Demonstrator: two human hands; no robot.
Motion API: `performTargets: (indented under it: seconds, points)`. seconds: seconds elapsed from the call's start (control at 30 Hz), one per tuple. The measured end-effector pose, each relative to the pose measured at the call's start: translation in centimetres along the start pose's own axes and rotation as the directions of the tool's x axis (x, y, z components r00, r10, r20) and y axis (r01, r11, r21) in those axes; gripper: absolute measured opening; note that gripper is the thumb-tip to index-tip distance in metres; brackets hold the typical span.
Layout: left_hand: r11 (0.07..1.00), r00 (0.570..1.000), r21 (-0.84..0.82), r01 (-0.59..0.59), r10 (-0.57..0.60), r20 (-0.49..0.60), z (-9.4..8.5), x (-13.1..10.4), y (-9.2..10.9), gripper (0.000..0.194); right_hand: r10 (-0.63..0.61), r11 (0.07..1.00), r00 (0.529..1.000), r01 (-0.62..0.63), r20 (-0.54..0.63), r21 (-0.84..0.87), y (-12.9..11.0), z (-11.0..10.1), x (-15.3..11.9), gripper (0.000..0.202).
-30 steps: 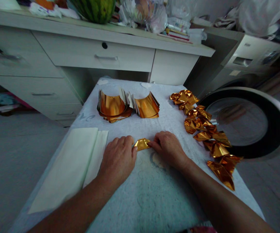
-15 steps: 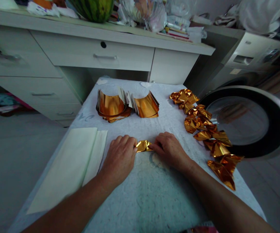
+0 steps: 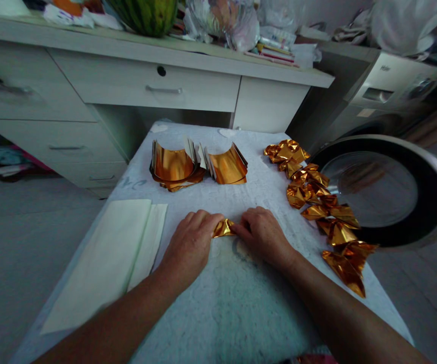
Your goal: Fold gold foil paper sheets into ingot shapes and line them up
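Note:
Between my two hands lies a small folded piece of gold foil paper (image 3: 223, 228), low on the cloth-covered table. My left hand (image 3: 193, 237) grips its left end, thumb along the top edge. My right hand (image 3: 263, 233) pinches the right end with curled fingers. Beyond them stand two curved stacks of gold foil sheets (image 3: 173, 164), the right stack (image 3: 228, 166) close beside the left one. A row of crumpled, folded gold foil pieces (image 3: 305, 189) runs down the table's right side. The fingertips under the foil are hidden.
Pale folded paper sheets (image 3: 100, 253) lie left of my left arm on the table (image 3: 218, 313). An open washing machine door (image 3: 381, 189) stands at the right edge. Behind are white drawers (image 3: 157, 88) under a counter holding a watermelon (image 3: 144, 15) and plastic bags.
My left thumb has moved right over the foil's left end, so less of the foil shows. My right hand stays almost in place.

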State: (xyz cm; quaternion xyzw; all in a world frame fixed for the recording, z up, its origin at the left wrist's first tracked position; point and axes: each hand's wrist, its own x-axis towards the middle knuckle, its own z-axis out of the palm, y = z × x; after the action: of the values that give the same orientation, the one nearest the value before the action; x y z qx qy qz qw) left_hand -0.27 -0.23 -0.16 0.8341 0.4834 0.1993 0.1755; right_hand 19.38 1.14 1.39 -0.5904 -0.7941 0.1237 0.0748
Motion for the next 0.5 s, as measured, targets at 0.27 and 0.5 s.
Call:
performTargets:
  seconds: [0.27,0.5]
  points:
    - [0.998,0.999,-0.042,-0.039,0.039,0.004,0.96,-0.52,-0.60,0.027,0.023,0.999,0.999,-0.022,-0.034,0.050,0.18,0.25,-0.11,0.030]
    - [1.000,0.999,-0.009,-0.026,0.026,0.025,0.52,-0.56,-0.23,0.029,0.030,0.967,0.995,-0.005,-0.094,0.255,0.30,-0.08,-0.42,0.009]
